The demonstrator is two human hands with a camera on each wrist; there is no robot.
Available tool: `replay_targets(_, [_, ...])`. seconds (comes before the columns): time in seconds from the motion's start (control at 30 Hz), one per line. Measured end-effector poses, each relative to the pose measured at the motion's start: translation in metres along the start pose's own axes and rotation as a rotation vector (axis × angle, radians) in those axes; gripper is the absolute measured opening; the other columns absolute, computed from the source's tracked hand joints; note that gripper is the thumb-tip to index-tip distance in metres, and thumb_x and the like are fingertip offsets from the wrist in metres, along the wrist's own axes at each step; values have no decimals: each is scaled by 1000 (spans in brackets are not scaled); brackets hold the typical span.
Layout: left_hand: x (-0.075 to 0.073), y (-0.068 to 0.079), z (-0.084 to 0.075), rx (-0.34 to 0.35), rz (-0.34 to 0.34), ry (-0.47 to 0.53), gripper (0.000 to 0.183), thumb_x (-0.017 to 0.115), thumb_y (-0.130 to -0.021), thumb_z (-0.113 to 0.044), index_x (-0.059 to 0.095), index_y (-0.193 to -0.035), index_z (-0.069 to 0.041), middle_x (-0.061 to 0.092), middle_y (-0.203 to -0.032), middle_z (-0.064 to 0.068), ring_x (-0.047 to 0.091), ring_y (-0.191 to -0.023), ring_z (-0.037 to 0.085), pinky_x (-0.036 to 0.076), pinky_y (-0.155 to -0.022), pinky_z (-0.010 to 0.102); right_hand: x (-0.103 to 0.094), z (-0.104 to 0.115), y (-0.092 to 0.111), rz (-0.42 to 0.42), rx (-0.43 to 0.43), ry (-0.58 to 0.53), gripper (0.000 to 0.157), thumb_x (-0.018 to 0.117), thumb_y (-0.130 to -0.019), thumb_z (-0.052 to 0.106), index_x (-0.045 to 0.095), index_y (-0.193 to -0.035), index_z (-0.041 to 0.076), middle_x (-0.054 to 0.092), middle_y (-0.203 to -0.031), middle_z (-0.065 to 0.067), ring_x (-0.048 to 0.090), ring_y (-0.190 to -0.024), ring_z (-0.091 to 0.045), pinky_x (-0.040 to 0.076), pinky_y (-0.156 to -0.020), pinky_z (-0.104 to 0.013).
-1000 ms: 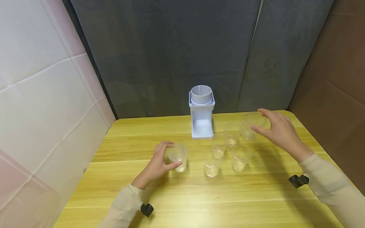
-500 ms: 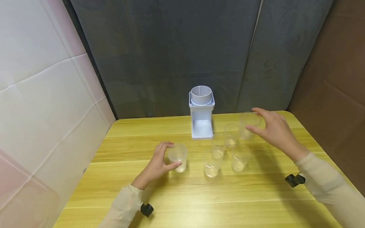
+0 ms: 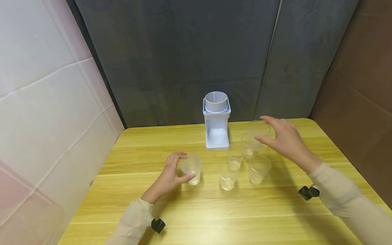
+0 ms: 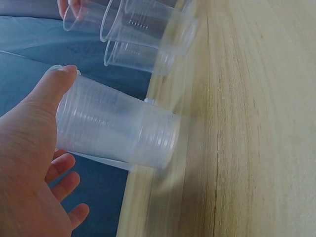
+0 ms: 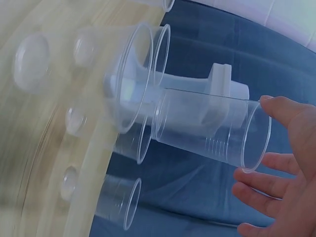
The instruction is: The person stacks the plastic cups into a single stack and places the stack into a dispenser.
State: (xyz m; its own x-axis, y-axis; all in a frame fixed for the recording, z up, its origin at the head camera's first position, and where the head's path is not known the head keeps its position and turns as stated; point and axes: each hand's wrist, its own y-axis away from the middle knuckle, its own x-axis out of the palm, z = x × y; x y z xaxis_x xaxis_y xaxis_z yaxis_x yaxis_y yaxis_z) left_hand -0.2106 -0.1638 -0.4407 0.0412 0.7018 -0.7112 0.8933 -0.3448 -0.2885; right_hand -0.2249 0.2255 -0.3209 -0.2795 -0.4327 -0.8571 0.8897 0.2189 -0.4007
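Note:
My left hand [image 3: 166, 177] holds a stack of nested clear plastic cups [image 3: 193, 170] by the rim, thumb on the near side. In the left wrist view the stack [image 4: 116, 121] stands with its base at the wooden tabletop. At the right, my right hand [image 3: 286, 141] pinches the rim of a single clear plastic cup [image 5: 207, 128] between thumb and fingertips. That cup is raised, overlapping the back cup of a group in the head view. Among that group, one cup [image 3: 227, 177] stands nearest me and another [image 3: 259, 170] to its right, all upright with mouths up.
Behind the cups stands a pale holder [image 3: 216, 131] with a round tube [image 3: 216, 102] on top. The wooden table [image 3: 211, 217] ends at a dark grey curtain [image 3: 183, 61]. A white cloth [image 3: 52, 109] hangs at left, a brown one [image 3: 355, 85] at right.
My right hand has moved left with its cup, from beyond the group's right side to over its back cup. My left hand and the stack have stayed put.

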Motion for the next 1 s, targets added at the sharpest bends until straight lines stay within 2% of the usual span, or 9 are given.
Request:
replay_targets(0.3, [0, -1, 1, 3, -1, 3, 67, 74, -76, -47, 43, -127, -15, 41, -138, 2, 32, -131, 25, 37, -104, 54, 10, 18, -7, -5, -45, -6, 67, 71, -80, 44, 49, -135, 13, 58, -131, -10, 54, -112, -35, 34, -98, -56])
replay_targets(0.5, [1, -1, 1, 7, -2, 1, 67, 75, -76, -46, 43, -126, -15, 41, -137, 2, 31, -131, 25, 36, -105, 54, 16, 31, -10, -1, -73, -19, 68, 70, -79, 48, 49, -135, 16, 59, -132, -5, 54, -109, -30, 34, -98, -50])
replay_targets(0.73, [0, -1, 0, -5, 0, -1, 69, 74, -76, -48, 43, -127, -15, 40, -138, 1, 31, -131, 25, 37, -104, 54, 21, 47, -15, 19, -103, -16, 68, 70, -79, 49, 50, -135, 15, 59, -131, -7, 55, -109, -31, 37, -96, -51])
replay_targets(1.0, [0, 0, 1, -8, -4, -5, 69, 75, -75, -48, 43, -126, -15, 41, -138, 1, 32, -130, 24, 38, -104, 53, 28, 61, -18, 35, -154, -24, 70, 70, -79, 50, 49, -135, 14, 58, -133, -8, 55, -117, -32, 34, -104, -51])
